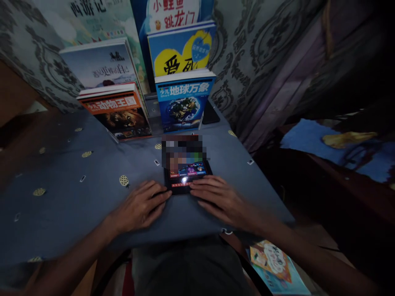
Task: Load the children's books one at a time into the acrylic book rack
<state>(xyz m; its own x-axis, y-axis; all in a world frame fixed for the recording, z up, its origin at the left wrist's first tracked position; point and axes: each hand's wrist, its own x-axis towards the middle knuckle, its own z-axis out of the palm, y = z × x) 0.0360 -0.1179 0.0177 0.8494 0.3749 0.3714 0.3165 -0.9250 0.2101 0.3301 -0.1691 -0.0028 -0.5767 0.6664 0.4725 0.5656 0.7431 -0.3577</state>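
Note:
A black-covered book [182, 190] lies flat on the cloth-covered table in front of me. Its upper part is blurred out by pixels; small pictures, a red line of print and a bright glare show below that. My left hand [145, 203] rests at the book's lower left corner, fingers loosely bent, fingertips touching its edge. Across the lower right of the cover lies my right hand [220, 199], its fingers stretched out flat. Neither hand grips anything.
An orange lion book [119, 109] and a blue globe book [185, 100] stand behind, before taller books. A dark phone-like slab [211, 114] lies beside them. The grey-blue tablecloth [77, 213] has pineapple prints. More books [277, 267] sit low at right, below the table edge.

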